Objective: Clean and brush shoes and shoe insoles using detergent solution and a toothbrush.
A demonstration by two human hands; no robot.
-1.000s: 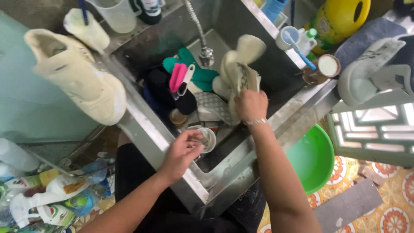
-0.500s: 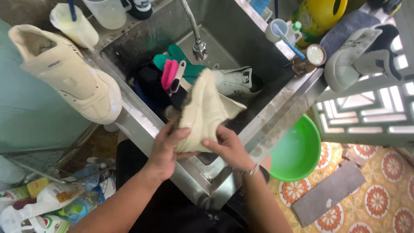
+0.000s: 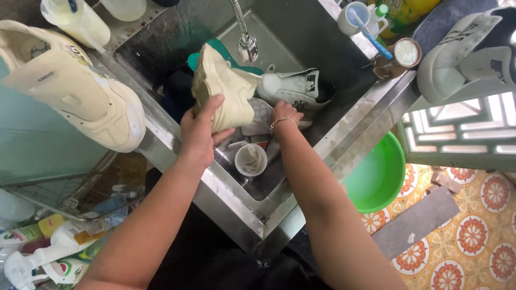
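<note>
The left hand (image 3: pixel 198 131) holds a cream shoe (image 3: pixel 221 88) upright over the steel sink (image 3: pixel 226 188), fingers wrapped around its heel end. The right hand (image 3: pixel 285 114) reaches down behind the shoe, beside a white sneaker (image 3: pixel 293 88) lying in the basin; whether its fingers grip anything cannot be told.

A: What sits behind the cream sneaker (image 3: pixel 223 91) held over the steel sink (image 3: pixel 226 188)?

B: It hides most of a teal plastic thing (image 3: pixel 201 56) and dark items behind it; I cannot tell what they are.

A: And the right hand (image 3: pixel 285 114)?

B: Its fingers lie behind that sneaker, so its grip is unclear. The white sneaker (image 3: pixel 467 53) right of the sink is cut by the edge.
</note>
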